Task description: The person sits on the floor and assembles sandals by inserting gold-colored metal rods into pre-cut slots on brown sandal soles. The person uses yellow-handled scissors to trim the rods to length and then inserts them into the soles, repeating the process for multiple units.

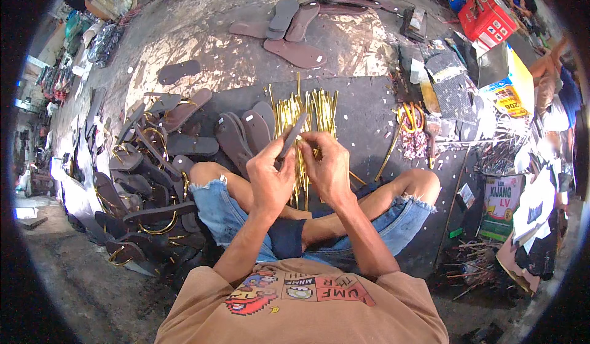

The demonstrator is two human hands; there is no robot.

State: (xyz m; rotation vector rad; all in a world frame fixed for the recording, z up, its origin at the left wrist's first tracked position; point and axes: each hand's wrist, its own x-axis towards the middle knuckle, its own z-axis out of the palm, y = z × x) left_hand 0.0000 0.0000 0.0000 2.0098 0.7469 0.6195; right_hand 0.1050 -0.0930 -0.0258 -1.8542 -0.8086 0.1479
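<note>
My left hand (270, 175) grips a thin dark sandal sole (295, 133), held edge-on over my crossed legs. Close against the sole's other side, my right hand (327, 162) is closed in a pinch; what lies between its fingertips is too small to make out. Beneath both hands spreads a bundle of shiny gold straps (322, 109) on a dark mat (369, 101). Just left of the straps lean several brown soles (232, 136). A heap of sandals with gold straps (147, 187) lies beside my left knee.
More brown soles (295, 52) lie on the floor ahead. To the right are a brush (432, 141), coiled orange-and-gold straps (410, 119), a yellow-and-blue box (513, 89), a red box (487, 18) and a green-and-white can (501, 205). Another person's arm (547, 61) shows at the far right.
</note>
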